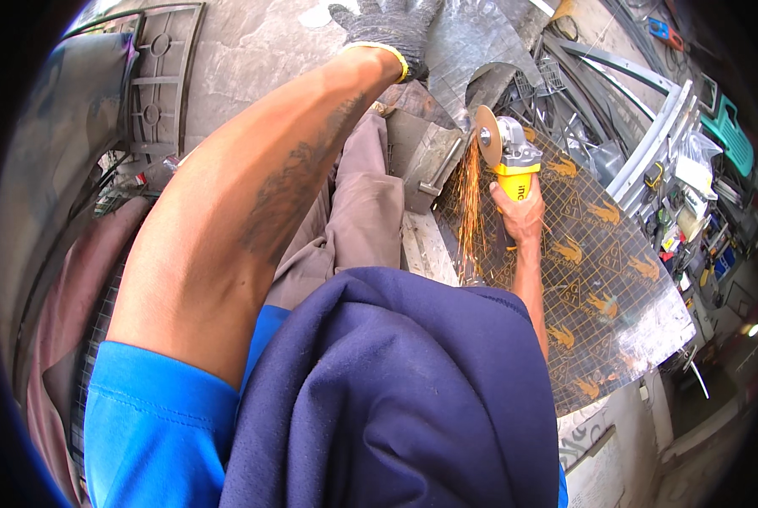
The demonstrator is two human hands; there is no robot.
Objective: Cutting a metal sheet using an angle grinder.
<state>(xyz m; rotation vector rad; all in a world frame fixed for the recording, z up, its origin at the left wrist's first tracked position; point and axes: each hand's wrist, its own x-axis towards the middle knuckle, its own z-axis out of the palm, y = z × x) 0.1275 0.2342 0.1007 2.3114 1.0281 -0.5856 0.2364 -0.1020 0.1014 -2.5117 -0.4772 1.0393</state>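
My right hand [523, 212], bare, grips the yellow body of an angle grinder [514, 173]. Its thin brown disc [487, 135] meets the edge of a shiny grey metal sheet [468, 55], and orange sparks [470, 207] stream down toward me. Far ahead, at the top edge, my left hand [387, 32] wears a dark grey knit glove with a yellow cuff. Its fingers are spread beside the sheet's left edge; some fingertips are cut off by the frame. A grey steel piece with a rod [434, 165] sits left of the sparks.
A dark board with orange printed figures [582, 296] lies to the right. Beyond it are metal strips [650, 144], a teal plastic piece [729, 135] and piled tools. My trousered leg [366, 199] is close to the steel piece. A metal frame [159, 80] stands far left.
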